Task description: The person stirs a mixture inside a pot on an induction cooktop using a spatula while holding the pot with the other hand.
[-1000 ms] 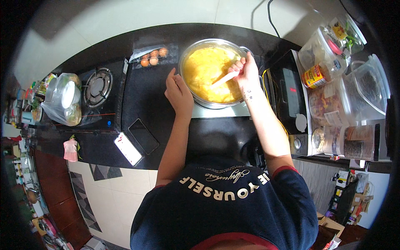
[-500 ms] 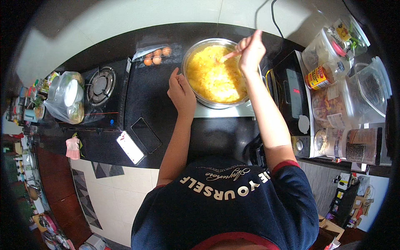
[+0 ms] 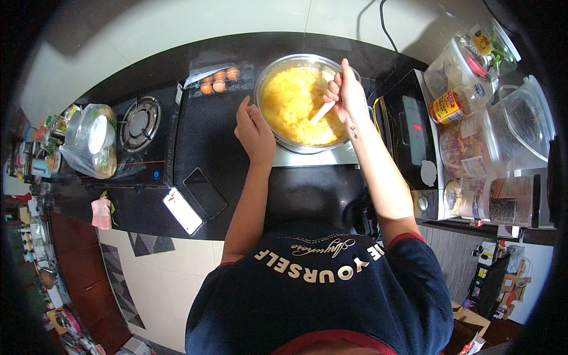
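A wide round metal pot (image 3: 305, 57) sits on a silver-edged cooktop (image 3: 322, 157), holding a yellow, lumpy, wet-looking food (image 3: 290, 94). My right hand (image 3: 348, 92) is closed around a pale-handled stirring utensil (image 3: 322, 111). Its lower end is sunk in the food at the pot's right side, so its shape is hidden. Beside the pot's left rim is my left hand (image 3: 255, 129), open, fingers pointing away from me and slightly apart. Whether it touches the rim, I cannot tell.
Several brown eggs (image 3: 219, 80) lie in clear plastic left of the pot. A gas burner (image 3: 140, 122), a bagged bowl (image 3: 97, 139) and a phone (image 3: 182, 210) beside a dark flat rectangle (image 3: 205, 193) are farther left. A black appliance (image 3: 414, 130) and plastic containers (image 3: 467, 139) stand right.
My right hand has come nearer to me, and the utensil's dipped end has moved from the pot's far part to its near right. My left hand stays by the rim.
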### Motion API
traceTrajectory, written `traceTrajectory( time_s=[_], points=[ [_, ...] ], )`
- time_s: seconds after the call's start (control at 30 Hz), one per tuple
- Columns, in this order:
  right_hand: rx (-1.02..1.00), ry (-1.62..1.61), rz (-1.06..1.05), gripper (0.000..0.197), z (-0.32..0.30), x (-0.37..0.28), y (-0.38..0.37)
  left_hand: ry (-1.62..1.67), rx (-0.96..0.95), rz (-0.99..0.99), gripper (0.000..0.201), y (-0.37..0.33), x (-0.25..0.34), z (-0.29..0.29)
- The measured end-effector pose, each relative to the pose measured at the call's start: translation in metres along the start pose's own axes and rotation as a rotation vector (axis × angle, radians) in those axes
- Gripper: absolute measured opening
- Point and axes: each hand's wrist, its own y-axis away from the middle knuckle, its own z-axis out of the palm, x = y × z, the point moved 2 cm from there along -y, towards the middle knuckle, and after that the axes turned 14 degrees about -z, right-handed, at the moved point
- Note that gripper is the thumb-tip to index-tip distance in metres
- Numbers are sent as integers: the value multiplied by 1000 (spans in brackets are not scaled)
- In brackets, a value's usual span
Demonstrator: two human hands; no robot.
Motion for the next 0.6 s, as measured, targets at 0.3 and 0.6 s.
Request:
traceTrajectory(
  time_s=[0.3, 0.6],
  points=[
    [329, -292, -78, 50, -22, 2, -15, 3, -12, -36, 35, 0, -2, -1],
    [178, -82, -585, 55, 23, -29, -30, -52, 9, 1, 36, 0, -2, -1]
  ],
)
